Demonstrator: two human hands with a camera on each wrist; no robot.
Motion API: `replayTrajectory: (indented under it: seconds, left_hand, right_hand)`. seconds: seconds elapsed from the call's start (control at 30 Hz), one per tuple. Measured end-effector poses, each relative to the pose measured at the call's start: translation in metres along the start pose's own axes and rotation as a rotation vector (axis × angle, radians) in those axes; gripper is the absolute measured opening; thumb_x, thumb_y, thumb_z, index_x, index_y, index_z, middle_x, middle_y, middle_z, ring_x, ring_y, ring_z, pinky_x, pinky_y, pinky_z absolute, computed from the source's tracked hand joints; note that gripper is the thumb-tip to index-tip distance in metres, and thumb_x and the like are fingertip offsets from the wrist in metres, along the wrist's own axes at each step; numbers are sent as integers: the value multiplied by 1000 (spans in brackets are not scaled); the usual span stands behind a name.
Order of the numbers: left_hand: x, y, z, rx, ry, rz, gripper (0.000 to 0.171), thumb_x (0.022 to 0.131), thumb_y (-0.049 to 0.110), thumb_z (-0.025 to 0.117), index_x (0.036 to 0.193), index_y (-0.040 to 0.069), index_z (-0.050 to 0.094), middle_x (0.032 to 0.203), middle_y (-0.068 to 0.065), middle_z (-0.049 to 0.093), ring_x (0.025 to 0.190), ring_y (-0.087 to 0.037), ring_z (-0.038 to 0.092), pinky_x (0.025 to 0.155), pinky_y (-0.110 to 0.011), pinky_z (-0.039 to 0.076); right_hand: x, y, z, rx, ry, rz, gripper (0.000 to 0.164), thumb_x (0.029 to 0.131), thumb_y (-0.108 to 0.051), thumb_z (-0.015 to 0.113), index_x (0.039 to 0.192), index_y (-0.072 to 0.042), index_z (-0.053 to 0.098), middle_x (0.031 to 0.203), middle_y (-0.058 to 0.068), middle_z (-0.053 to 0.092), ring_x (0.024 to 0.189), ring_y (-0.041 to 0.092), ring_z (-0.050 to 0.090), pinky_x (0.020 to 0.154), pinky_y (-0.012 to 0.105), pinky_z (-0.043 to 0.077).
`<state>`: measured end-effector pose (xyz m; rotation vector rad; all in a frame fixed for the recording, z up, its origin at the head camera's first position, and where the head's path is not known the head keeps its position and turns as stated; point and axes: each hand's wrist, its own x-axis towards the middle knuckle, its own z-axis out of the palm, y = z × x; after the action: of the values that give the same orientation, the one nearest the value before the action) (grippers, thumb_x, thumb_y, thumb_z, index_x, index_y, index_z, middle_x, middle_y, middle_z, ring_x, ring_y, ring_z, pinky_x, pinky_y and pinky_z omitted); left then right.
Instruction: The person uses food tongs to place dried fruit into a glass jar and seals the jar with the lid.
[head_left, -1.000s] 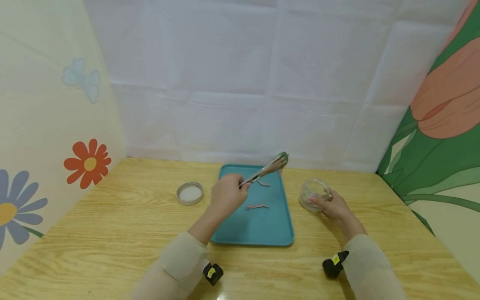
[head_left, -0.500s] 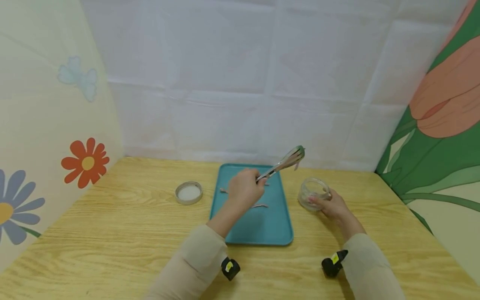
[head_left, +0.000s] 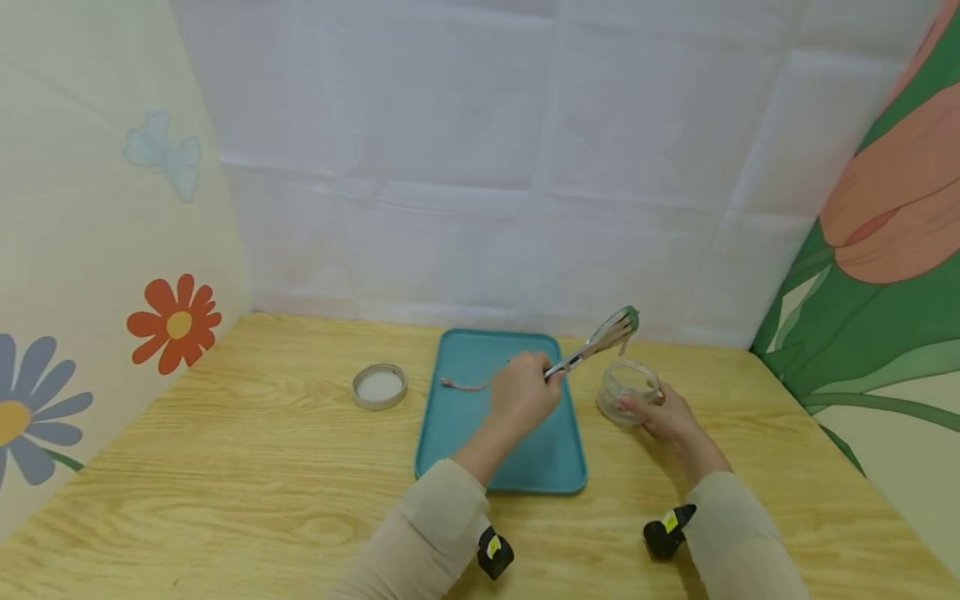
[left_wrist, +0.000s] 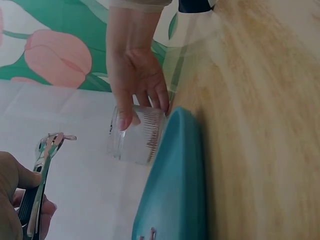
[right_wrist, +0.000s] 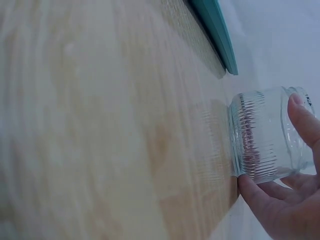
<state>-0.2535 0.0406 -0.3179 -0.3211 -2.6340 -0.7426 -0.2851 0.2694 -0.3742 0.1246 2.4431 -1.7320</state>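
My left hand grips a pair of metal tongs, which point up and to the right. At their tips hangs a thin pinkish strip, above and close to the mouth of a clear glass jar. The jar stands upright on the table, and my right hand holds it from the right side, thumb and fingers around the ribbed wall. Reddish-brown bits show low inside it. Under my left arm lies a blue tray with another pinkish strip on it; my hand hides part of the tray.
A round jar lid lies on the wooden table left of the tray. A white cloth hangs behind the table. Walls with painted flowers stand on both sides.
My left hand has carried the tongs and the strip rightward, from over the tray to just above the jar's mouth. The right hand and the jar stay in place.
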Motion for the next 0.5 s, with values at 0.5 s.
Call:
replayTrajectory:
  seconds: [0.5]
  left_hand:
    - [-6, 3, 18, 15, -19, 10, 19, 81, 32, 59, 72, 16, 60, 62, 4, 47, 52, -10, 46, 44, -26, 37]
  right_hand:
    - [0, 1, 0, 46, -7, -14, 84, 81, -30, 61, 137, 1, 6, 132, 29, 18, 117, 36, 29, 91, 43, 29]
